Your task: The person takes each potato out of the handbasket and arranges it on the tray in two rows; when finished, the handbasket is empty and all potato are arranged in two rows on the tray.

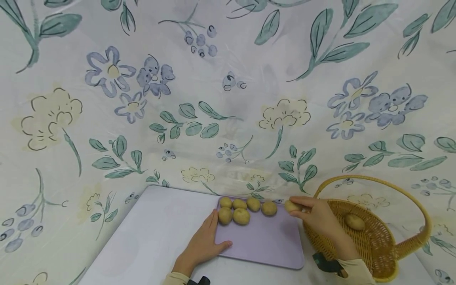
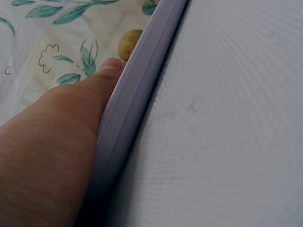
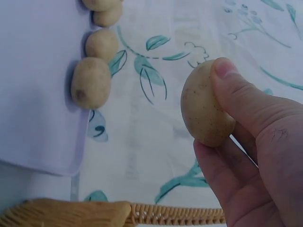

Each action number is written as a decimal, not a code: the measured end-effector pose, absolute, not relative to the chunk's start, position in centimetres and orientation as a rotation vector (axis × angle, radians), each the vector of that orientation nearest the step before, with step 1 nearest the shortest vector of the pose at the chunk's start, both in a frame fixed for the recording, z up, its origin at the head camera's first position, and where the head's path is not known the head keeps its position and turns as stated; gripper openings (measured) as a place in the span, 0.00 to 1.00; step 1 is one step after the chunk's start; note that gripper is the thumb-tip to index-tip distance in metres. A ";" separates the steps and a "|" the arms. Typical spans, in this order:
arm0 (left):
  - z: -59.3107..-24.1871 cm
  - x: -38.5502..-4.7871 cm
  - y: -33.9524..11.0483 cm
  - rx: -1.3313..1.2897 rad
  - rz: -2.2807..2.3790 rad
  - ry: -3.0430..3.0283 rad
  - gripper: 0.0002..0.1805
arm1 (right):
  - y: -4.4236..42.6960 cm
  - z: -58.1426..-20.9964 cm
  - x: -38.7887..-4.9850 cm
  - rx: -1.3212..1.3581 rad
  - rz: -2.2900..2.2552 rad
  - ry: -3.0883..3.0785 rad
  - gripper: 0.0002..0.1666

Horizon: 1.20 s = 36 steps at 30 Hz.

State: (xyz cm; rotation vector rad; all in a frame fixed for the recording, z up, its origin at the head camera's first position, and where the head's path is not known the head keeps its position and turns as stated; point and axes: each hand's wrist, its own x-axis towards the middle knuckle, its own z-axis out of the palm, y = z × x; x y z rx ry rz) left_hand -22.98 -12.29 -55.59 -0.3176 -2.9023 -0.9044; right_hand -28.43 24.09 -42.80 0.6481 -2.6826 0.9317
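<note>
My right hand point(image 1: 318, 217) pinches a potato point(image 3: 203, 104) between thumb and fingers, holding it above the far right corner of the lilac tray point(image 1: 263, 245). Several potatoes point(image 1: 241, 216) lie on that tray, lined up along its far edge, with two forming a second row at the left. At the tray's near left corner rests my left hand point(image 1: 204, 243). Its fingers lie extended along the left side, and its thumb reaches over the rim. In the left wrist view the thumb point(image 2: 71, 109) lies against the tray's rim; the other fingers are hidden there.
A wicker basket point(image 1: 382, 241) with a tall arched handle stands right of the tray, under my right forearm. One potato point(image 1: 355, 222) lies inside it. The white table point(image 1: 156, 221) extends left of the tray. Behind hangs a floral cloth point(image 1: 221, 118).
</note>
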 end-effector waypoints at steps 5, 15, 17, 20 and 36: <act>-55.8 -23.1 -12.3 -0.321 -0.889 -2.893 0.65 | 23.2 -43.2 -28.4 0.683 1.000 -2.652 0.27; -56.1 -23.0 -12.4 -0.333 -0.885 -2.885 0.65 | 21.6 -44.6 -28.7 0.803 1.050 -2.598 0.26; -56.1 -23.0 -12.4 -0.330 -0.881 -2.890 0.65 | 21.2 -44.8 -28.7 0.815 1.030 -2.593 0.26; -56.0 -23.0 -12.4 -0.328 -0.891 -2.896 0.64 | 20.8 -45.2 -28.8 0.801 1.008 -2.604 0.27; -56.0 -23.0 -12.4 -0.322 -0.884 -2.903 0.64 | 18.6 -46.8 -29.2 0.793 0.947 -2.642 0.27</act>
